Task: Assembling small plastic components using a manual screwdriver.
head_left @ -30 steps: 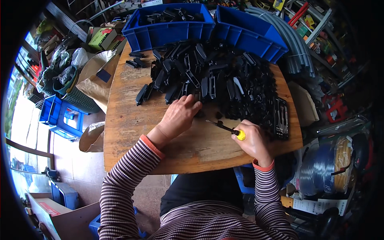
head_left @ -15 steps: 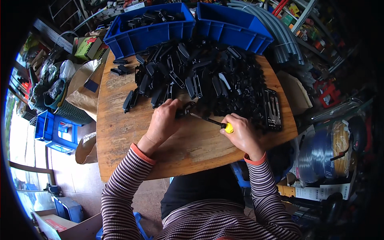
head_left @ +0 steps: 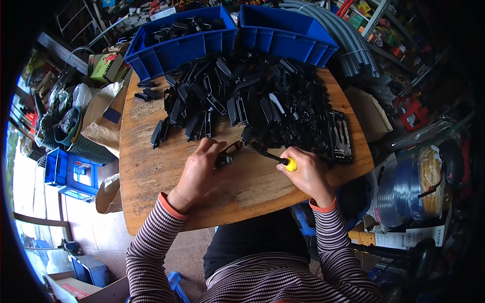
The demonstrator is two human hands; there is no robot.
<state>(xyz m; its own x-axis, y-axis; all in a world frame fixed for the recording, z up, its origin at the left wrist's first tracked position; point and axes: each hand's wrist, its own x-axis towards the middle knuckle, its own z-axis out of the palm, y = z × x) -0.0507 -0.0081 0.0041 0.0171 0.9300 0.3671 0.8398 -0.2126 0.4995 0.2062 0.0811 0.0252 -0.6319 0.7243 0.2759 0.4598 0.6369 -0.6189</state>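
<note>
While my right hand (head_left: 307, 174) grips the yellow-handled tool (head_left: 290, 164) and my left hand (head_left: 198, 171) pinches a blurred black part (head_left: 232, 149) above the bench (head_left: 242, 196), a loosening pinch could let the tool, perhaps touching it, skid toward the black pile (head_left: 242, 108).

**Left hand (head_left: 198, 169) and right hand (head_left: 305, 174) both curled in a grip**

The left forearm (head_left: 154, 247) rises from the lower edge and leans inward, its wrist (head_left: 178, 198) running on into the hand with little bend. The left hand's fingers are bent, their tips pointing toward the middle. The right forearm (head_left: 337, 242) slants up and inward too. The right hand (bare, like its partner) is wrapped tighter, nearly a fist, its back facing up. The hands stand apart, almost level with each other.
</note>
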